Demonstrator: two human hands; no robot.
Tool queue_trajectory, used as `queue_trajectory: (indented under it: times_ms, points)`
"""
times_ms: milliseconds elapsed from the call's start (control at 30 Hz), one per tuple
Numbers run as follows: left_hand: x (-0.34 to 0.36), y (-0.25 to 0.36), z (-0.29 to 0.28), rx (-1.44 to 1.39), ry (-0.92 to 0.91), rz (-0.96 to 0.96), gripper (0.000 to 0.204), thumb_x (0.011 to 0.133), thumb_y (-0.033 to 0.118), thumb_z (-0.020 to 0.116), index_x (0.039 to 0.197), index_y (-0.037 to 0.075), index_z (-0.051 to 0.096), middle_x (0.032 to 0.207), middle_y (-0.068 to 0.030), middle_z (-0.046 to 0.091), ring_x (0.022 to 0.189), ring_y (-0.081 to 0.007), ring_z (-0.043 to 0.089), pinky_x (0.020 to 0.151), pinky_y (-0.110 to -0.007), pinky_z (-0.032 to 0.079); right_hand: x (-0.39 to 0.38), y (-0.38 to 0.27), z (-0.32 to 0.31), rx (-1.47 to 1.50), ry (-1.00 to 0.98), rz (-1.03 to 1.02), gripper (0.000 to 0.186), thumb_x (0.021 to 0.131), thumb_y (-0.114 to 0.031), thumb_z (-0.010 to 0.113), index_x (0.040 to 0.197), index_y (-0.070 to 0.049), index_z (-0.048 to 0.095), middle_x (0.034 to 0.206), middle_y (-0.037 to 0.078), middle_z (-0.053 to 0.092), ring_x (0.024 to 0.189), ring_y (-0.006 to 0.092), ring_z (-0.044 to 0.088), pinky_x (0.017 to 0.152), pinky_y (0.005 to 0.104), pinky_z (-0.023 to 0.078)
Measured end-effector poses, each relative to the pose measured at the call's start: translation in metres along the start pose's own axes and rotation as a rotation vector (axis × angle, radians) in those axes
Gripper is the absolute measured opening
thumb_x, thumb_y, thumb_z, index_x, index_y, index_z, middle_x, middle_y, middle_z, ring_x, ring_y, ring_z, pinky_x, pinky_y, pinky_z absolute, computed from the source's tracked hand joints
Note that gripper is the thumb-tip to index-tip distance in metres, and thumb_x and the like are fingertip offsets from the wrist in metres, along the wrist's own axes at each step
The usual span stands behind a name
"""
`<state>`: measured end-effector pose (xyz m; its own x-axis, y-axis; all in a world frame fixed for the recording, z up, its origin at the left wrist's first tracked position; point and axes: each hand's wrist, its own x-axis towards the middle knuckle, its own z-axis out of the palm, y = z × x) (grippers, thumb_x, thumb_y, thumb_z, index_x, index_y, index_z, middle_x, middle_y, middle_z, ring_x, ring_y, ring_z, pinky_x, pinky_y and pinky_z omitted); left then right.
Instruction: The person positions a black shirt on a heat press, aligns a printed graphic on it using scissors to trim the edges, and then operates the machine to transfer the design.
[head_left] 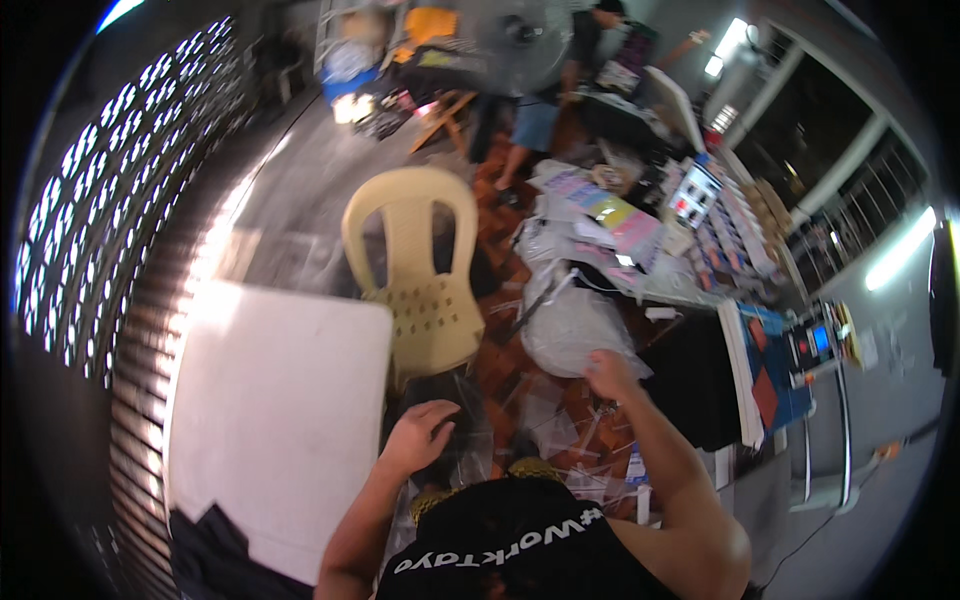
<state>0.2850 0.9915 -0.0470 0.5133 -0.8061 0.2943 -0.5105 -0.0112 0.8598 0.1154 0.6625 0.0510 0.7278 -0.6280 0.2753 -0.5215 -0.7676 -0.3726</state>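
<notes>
My left hand (425,430) hovers below the cream plastic chair (420,320), right of the white tabletop (280,420), its fingers loosely bent and apart, holding nothing I can see. My right hand (610,373) reaches to the lower edge of a clear plastic bundle (565,330); its fingers are blurred, so I cannot tell whether they grip it. Behind that bundle, printed sheets (615,215) and clear wrappings lie heaped on a worktable.
Plastic scraps (560,430) litter the parquet floor. At right stand a black-sided table (690,380) and a small machine (810,345). A person in blue shorts (530,125) is beyond the chair, behind a fan (510,45). A perforated wall (110,170) runs along the left.
</notes>
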Motion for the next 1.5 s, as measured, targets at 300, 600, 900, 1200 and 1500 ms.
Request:
queue_trajectory:
  times_ms: [300, 600, 900, 1200, 1500]
  points:
    - [0.006, -0.200, 0.005, 0.523, -0.904, -0.238, 0.033, 0.087, 0.027, 0.060, 0.114, 0.009, 0.069, 0.118, -0.0184, 0.067, 0.112, -0.0358, 0.064, 0.094, -0.048, 0.052, -0.053, 0.096, -0.206, -0.823, 0.499, 0.361, 0.038, 0.079, -0.015, 0.071, 0.114, -0.003, 0.062, 0.122, 0.019, 0.056, 0.119, 0.0395, 0.051, 0.100, 0.0512, 0.043]
    - [-0.015, -0.225, 0.112, 0.638, -1.179, -0.379, 0.033, 0.090, 0.026, 0.054, 0.103, 0.002, 0.071, 0.110, -0.0245, 0.069, 0.103, -0.0403, 0.066, 0.086, -0.049, 0.054, -0.026, 0.177, -0.197, -0.730, 0.377, 0.522, 0.032, 0.080, -0.017, 0.063, 0.108, -0.001, 0.059, 0.101, 0.019, 0.068, 0.096, 0.0360, 0.068, 0.084, 0.0469, 0.052]
    - [0.176, -0.153, 0.086, 0.781, -0.982, -0.197, 0.035, 0.093, 0.030, 0.054, 0.109, 0.004, 0.071, 0.113, -0.0210, 0.069, 0.101, -0.0347, 0.066, 0.082, -0.044, 0.054, -0.013, 0.228, -0.192, -0.579, 0.331, 0.571, 0.038, 0.083, -0.022, 0.066, 0.111, 0.000, 0.056, 0.102, 0.021, 0.070, 0.095, 0.0348, 0.071, 0.083, 0.0440, 0.057]
    - [0.360, -0.089, 0.146, 0.802, -0.827, -0.012, 0.036, 0.095, 0.031, 0.055, 0.116, 0.006, 0.069, 0.113, -0.0153, 0.070, 0.095, -0.0271, 0.067, 0.074, -0.039, 0.055, -0.086, 0.192, -0.223, -0.610, 0.242, 0.660, 0.047, 0.084, -0.031, 0.070, 0.116, 0.001, 0.055, 0.106, 0.020, 0.069, 0.092, 0.0358, 0.070, 0.079, 0.0462, 0.056]
    - [0.245, -0.176, 0.483, 0.075, -1.931, 0.689, 0.035, 0.097, 0.031, 0.057, 0.120, 0.007, 0.068, 0.110, -0.0103, 0.071, 0.089, -0.0206, 0.068, 0.068, -0.035, 0.056, -0.151, 0.184, -0.206, -0.830, 0.388, 0.957, 0.046, 0.085, -0.048, 0.072, 0.096, -0.005, 0.064, 0.083, 0.016, 0.067, 0.073, 0.0365, 0.067, 0.062, 0.0460, 0.052]
